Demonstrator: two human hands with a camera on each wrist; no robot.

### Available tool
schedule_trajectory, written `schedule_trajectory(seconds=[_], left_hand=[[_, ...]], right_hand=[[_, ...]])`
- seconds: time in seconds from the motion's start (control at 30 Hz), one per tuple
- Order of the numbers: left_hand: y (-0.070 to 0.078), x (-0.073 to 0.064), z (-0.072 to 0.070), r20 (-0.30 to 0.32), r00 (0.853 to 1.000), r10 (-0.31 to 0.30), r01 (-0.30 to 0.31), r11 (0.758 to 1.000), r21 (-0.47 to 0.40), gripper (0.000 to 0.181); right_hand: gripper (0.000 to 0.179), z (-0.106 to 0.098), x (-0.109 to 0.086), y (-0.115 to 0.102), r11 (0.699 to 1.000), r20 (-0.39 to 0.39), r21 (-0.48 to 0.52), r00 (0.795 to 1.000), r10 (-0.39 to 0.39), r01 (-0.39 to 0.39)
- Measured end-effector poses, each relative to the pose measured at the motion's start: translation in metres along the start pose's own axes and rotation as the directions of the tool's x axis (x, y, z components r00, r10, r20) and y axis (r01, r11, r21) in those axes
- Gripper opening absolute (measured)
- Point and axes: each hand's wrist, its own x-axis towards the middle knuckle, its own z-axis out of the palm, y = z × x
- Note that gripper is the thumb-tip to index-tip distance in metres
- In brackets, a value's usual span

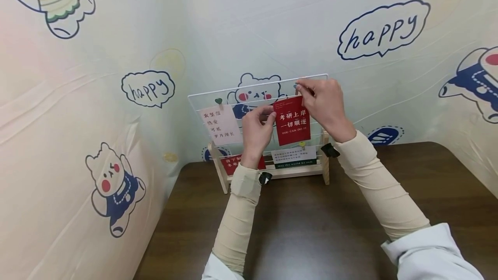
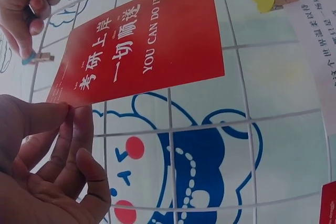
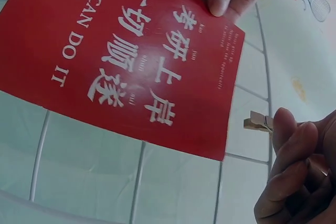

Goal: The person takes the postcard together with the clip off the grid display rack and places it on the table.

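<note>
In the head view my left hand pinches a red card with white lettering by its upper left edge, thumb in front. The card hangs before a white wire grid on a wooden stand. My right hand is at the grid's top right. Its thumb and finger pinch a small wooden clothespin by the end with a blue decoration. In both wrist views the clothespin is apart from the card, close to the grid's wires. Whether it touches a wire, I cannot tell.
A pink card hangs at the grid's left under a green heart clothespin. Lower down are another red card and a white-and-green card with a yellow heart clothespin. The stand is on a dark wooden table before a printed curtain.
</note>
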Motion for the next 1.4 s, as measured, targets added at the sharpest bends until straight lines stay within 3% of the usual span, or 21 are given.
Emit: schedule_trajectory(seconds=[0.23,0.47,0.87,1.13,1.4], left_hand=[[0.002,-0.004,-0.007,0.008,1.0,-0.019,0.019,1.0,0.024,0.021],[-0.002,-0.015,-0.02,-0.01,0.999,-0.042,0.042,0.998,0.036,0.023],[-0.026,-0.037,-0.051,-0.055,0.988,-0.144,0.146,0.988,0.042,0.025],[-0.048,-0.056,-0.07,-0.1,0.967,-0.236,0.242,0.969,0.055,0.028],[-0.068,-0.068,-0.087,-0.076,0.967,-0.245,0.25,0.966,0.06,0.027]], right_hand=[[0.024,-0.007,-0.01,-0.001,1.0,-0.032,0.023,0.999,0.01,-0.01],[0.019,-0.012,-0.028,0.003,0.999,-0.034,0.019,0.999,-0.03,0.031],[0.014,0.003,-0.064,0.021,1.0,0.046,0.001,0.999,-0.023,0.023],[0.012,0.02,-0.09,0.033,0.999,0.101,0.002,0.994,-0.035,0.035],[0.014,0.037,-0.112,0.04,1.0,0.183,-0.002,0.983,-0.006,0.006]])
